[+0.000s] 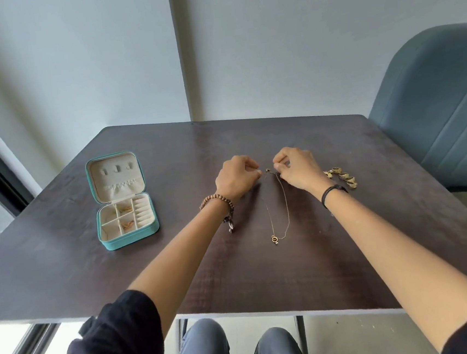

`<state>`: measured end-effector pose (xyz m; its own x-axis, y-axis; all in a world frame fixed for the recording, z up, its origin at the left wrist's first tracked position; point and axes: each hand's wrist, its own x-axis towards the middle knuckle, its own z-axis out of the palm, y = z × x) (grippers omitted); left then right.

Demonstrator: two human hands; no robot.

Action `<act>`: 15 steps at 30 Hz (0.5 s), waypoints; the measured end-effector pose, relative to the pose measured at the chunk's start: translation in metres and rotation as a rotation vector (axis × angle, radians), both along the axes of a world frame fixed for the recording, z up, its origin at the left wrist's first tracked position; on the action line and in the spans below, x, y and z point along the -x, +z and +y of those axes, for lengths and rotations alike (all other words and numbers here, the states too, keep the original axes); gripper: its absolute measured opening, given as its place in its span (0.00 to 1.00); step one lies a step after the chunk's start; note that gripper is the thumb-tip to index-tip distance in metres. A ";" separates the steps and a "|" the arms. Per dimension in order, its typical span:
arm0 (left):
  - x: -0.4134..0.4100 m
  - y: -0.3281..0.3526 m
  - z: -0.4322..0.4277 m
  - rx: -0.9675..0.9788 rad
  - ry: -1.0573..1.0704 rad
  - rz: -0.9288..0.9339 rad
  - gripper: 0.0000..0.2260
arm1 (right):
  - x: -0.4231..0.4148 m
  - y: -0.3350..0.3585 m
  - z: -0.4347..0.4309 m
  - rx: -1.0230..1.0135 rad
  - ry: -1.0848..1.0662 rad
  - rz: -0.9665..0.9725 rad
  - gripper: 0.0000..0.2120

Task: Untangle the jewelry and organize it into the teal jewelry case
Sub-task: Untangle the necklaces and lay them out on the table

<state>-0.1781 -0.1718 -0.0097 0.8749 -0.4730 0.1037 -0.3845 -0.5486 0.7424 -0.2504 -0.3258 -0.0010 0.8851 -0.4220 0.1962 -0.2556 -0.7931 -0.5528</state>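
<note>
Head view: the person's left hand (236,178) and right hand (297,168) are raised just above the counter (236,276), close together, each with fingers curled and fingertips pinching one far end of a thin gold necklace (285,200). The two ends nearly meet at a small dark fitting, probably the clasp; whether it is joined cannot be told. The chain runs back toward the person as a narrow loop laid flat on the counter, with the pendant (274,239) at the near end. This layout probably keeps the two strands separate and visible, so that crossings can be checked before the piece is lifted. The fingertip grip suits the fine links. A row of gold rings (345,177) lies just beyond the right wrist, apart from the chain, where it cannot snag. The teal jewelry case (130,239) stands open on the left of the counter, well apart from the hands, lid propped upright, within reach of the left hand. Two of its compartments already hold small gold pieces (128,224); the ring slots on its right side appear unfilled. Judged from this, the necklace and rings remain to be stowed.
</note>
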 end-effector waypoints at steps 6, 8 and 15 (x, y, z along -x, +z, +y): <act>0.016 0.012 0.030 0.003 0.008 -0.056 0.07 | 0.014 0.010 0.034 0.050 0.060 -0.030 0.06; 0.021 0.015 0.046 0.007 0.022 -0.088 0.07 | 0.015 0.014 0.051 0.066 0.107 -0.034 0.07; 0.028 0.029 0.117 0.036 0.077 -0.162 0.07 | 0.010 0.025 0.125 0.009 0.223 -0.020 0.08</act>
